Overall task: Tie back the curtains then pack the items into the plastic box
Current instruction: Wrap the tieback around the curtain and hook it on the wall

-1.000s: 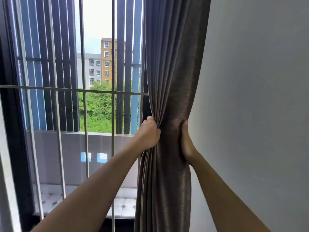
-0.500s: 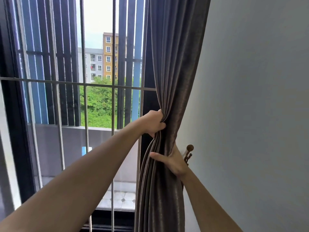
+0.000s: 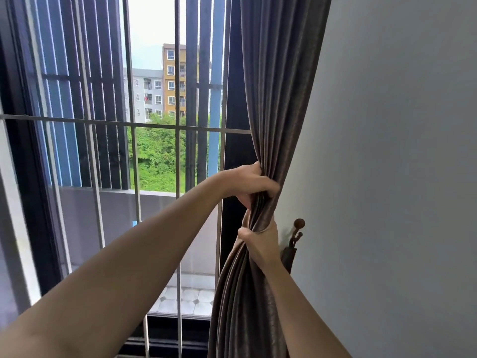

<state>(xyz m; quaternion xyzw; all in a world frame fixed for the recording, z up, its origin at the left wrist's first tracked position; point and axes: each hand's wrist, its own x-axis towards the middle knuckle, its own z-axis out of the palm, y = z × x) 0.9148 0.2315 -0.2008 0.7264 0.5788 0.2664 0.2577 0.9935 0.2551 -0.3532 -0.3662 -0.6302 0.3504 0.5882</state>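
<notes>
The curtain is seen at 1 o'clock in the view, hanging from the top edge and drawn down beside the wall to the centre, where it is bunched into a narrow rope. The bunch is gripped by the left hand, its fingers curled tightly round the folds. Directly at 6 o'clock from it the bunch is clasped by the right hand, with thumb and fingers wrapped fully round the cloth. A second ago the two hands were held level on either side of a looser, wider fall of fabric. Since then the right hand has been dropped below the left and closed, and the folds have been pulled tighter and away from the window bars. A wooden wall hook, hidden a second ago, is now exposed just at 3 o'clock from the right hand, near it but not touched. The gathering step is judged nearly done, with the bundle brought within reach of its fixing point. Whether a tie-back band hangs from the hook cannot be told. The plastic box and the items are not in view, so packing is judged not yet begun.
</notes>
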